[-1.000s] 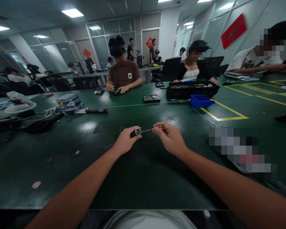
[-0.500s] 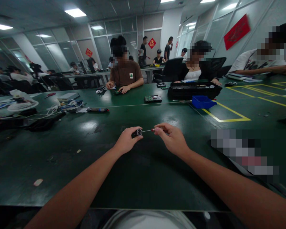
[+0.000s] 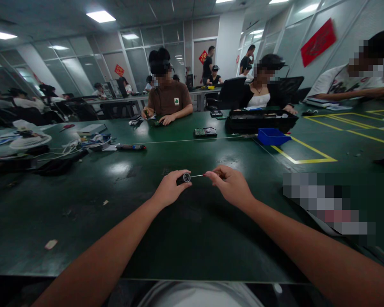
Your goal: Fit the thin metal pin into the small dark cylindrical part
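My left hand [image 3: 173, 187] is closed around a small dark cylindrical part [image 3: 187, 177] with a pale ring at its open end, which faces right and toward me. My right hand [image 3: 232, 183] grips a screwdriver [image 3: 197, 175] by its red handle, most of which the fingers hide. Its thin metal shaft points left, and the tip meets the ringed end of the part. Whether the tip sits in a screw is too small to tell. Both hands are over the middle of the green table [image 3: 192, 238].
Beyond my hands lie a circuit-board device [image 3: 205, 132], a blue bin [image 3: 273, 136] and a long black housing [image 3: 262, 121]. A pen-like tool [image 3: 131, 147] and cables [image 3: 64, 149] are at left. Papers [image 3: 326, 209] lie at right. People sit across the table.
My right hand's fingers have curled further around the screwdriver handle, covering more of it. My left hand and the part stay almost in place. Two people in the background have walked right.
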`<state>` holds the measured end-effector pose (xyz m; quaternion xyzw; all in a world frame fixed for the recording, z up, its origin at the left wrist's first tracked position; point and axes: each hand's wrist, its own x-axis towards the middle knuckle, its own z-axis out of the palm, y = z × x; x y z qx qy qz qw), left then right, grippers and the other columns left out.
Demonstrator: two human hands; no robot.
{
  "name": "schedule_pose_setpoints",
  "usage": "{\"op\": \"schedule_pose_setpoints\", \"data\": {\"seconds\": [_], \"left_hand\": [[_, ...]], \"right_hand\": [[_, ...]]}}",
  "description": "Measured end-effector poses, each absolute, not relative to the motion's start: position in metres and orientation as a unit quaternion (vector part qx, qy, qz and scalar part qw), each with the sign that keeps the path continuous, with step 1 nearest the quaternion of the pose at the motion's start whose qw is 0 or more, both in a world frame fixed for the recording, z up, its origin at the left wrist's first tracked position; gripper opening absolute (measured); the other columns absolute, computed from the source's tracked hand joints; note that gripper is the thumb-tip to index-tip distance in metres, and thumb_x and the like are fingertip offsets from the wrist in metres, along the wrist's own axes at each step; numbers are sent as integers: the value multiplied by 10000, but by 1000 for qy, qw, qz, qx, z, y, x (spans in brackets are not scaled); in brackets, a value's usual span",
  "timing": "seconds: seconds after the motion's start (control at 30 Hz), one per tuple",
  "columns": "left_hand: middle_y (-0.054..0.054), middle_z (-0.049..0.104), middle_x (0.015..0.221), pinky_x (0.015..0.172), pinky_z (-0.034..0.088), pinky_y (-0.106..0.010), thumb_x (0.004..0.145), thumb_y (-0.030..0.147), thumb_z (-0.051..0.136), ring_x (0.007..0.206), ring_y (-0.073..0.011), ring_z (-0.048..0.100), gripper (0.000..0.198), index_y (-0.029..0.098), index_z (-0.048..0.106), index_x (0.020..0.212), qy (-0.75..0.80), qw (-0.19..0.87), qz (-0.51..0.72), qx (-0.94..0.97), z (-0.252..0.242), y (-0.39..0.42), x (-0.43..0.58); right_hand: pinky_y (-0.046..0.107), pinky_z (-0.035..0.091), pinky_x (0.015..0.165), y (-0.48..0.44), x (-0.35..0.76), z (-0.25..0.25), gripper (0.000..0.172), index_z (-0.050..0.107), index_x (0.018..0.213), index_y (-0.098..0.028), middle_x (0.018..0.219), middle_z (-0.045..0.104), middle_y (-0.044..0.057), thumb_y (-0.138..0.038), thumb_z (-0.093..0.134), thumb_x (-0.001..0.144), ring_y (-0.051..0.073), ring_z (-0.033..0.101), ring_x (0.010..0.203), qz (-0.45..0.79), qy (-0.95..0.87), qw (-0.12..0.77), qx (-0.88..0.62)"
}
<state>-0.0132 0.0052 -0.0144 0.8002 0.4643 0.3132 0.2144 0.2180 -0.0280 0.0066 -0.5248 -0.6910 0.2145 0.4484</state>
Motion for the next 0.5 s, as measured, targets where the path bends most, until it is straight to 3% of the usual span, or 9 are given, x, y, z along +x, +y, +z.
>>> {"op": "schedule_pose_setpoints", "data": {"seconds": [0.13,0.37,0.5], "left_hand": [[-46,695,1220,1020,448,-415,866,292,708,1142,-245,615,379,257,660,1240,462,212,305,805,-14,4,-12],[-48,700,1175,988,462,-424,868,320,704,1108,-254,617,384,260,658,1245,460,205,291,814,-11,2,-11],[-51,702,1165,986,465,-420,868,312,704,1101,-253,621,377,252,660,1238,458,203,285,817,-10,1,-11]], "right_hand": [[320,520,716,-29,217,5,208,665,1038,-210,888,749,39,-362,601,911,189,707,771,257,-701,471,-470],[287,425,534,-27,218,7,442,715,882,-206,554,626,-12,-515,422,1002,157,596,515,267,-693,425,-517],[295,404,525,-28,217,7,337,704,1040,-213,641,661,-2,-445,465,986,162,582,534,247,-703,419,-518]]}}
